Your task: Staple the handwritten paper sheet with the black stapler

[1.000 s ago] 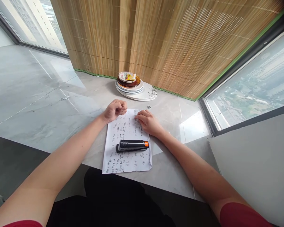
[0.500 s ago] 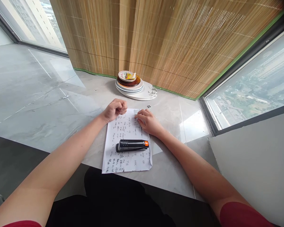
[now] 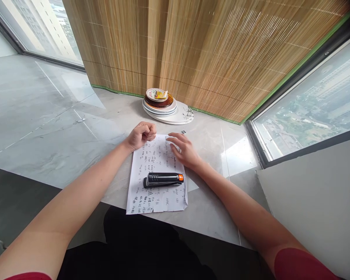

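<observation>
L hand: clenched in a fist at paper's far L corner; can't tell if anything's inside. R hand: fingers spread, loosely bent, nothing seen in grip, above paper's far R part; contact w/ sheet unclear.

Paper lies flat-ish on table, handwritten, creased, near edge ragged; near L corner seems to jut past table edge. Stapler lies across it, nearer the body than both hands, orange end to R, touched by neither.

Risks, my guess: a forearm or leg could catch the jutting corner & drag paper + stapler; a tug could lengthen the ragged edge's tears. Small metal bits just beyond R fingertips could get swept off or prick, if that hand slides fwd. Plates w/ packet on top, farther back: a long reach might knock 'em.
</observation>
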`<control>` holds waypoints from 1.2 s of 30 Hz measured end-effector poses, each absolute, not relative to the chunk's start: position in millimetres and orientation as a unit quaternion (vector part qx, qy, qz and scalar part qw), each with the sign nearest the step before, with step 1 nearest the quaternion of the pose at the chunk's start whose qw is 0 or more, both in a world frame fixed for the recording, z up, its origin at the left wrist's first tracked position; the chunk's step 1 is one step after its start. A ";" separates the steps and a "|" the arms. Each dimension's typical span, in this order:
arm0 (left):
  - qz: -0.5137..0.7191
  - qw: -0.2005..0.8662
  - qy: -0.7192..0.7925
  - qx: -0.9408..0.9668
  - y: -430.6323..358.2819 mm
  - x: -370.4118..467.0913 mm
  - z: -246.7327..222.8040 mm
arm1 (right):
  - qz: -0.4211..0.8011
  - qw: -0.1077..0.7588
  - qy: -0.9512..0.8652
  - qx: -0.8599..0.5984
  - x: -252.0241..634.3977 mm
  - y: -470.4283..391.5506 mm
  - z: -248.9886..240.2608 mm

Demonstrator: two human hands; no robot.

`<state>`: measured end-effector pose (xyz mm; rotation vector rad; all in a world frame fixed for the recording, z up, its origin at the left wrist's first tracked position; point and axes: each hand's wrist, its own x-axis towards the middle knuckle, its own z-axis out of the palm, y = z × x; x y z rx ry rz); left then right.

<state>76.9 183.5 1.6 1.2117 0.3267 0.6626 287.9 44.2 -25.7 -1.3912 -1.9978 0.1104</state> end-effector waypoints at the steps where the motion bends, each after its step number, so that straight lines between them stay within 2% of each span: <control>1: 0.305 0.759 0.147 0.557 183.8 76.7 1.7 | 0.059 0.301 -0.798 -0.518 283.2 42.4 -25.7; 5: 0.304 0.761 0.145 0.554 184.6 75.8 1.8 | 0.092 0.167 -0.845 -0.499 279.5 35.6 -28.4; 10: 0.301 0.788 0.167 0.511 184.9 74.8 2.1 | 0.148 0.115 -0.839 -0.510 308.7 27.6 -21.9; 13: 0.308 0.799 0.174 0.486 187.3 73.6 1.2 | 0.174 0.129 -0.833 -0.510 323.9 29.9 -15.9; 17: 0.328 0.799 0.163 0.477 197.5 65.9 0.2 | 0.097 0.220 -0.714 -0.658 320.7 47.0 -20.6; 20: 0.348 0.803 0.152 0.460 208.6 52.9 2.7 | 0.090 0.161 -0.665 -0.724 302.6 67.3 -30.6; 24: 0.390 0.807 0.177 0.407 222.4 31.9 6.6 | 0.088 0.097 -0.660 -0.739 265.5 97.8 -38.7; 31: 0.443 0.780 0.147 0.416 244.2 -4.0 1.2 | 0.088 0.118 -0.734 -0.663 184.0 141.7 -36.6; 36: 0.530 0.747 0.122 0.383 257.4 -23.2 1.1 | 0.113 0.123 -0.758 -0.631 148.6 161.5 -31.6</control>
